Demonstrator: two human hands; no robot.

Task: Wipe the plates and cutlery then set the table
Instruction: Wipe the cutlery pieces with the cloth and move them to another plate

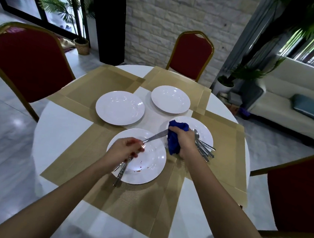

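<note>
Several white plates stand on gold placemats [106, 82] on a round white table [63, 123]. My left hand [124, 150] holds a knife [155, 137] by its handle over the nearest plate [149, 166], which carries red specks. More cutlery [120, 174] sticks out under that hand across the plate's left rim. My right hand [184, 141] grips a blue cloth [175, 137] wrapped round the knife's blade tip. Behind it, a bundle of spoons and other cutlery [203, 148] lies on the right plate [205, 129]. Two clean-looking plates [119, 108] [170, 99] sit farther back.
Red chairs with gold frames stand at the left [26, 61], the far side [192, 54] and the right [296, 193]. A white sofa [292, 109] with a blue cushion is at the right. Potted plants stand by the windows.
</note>
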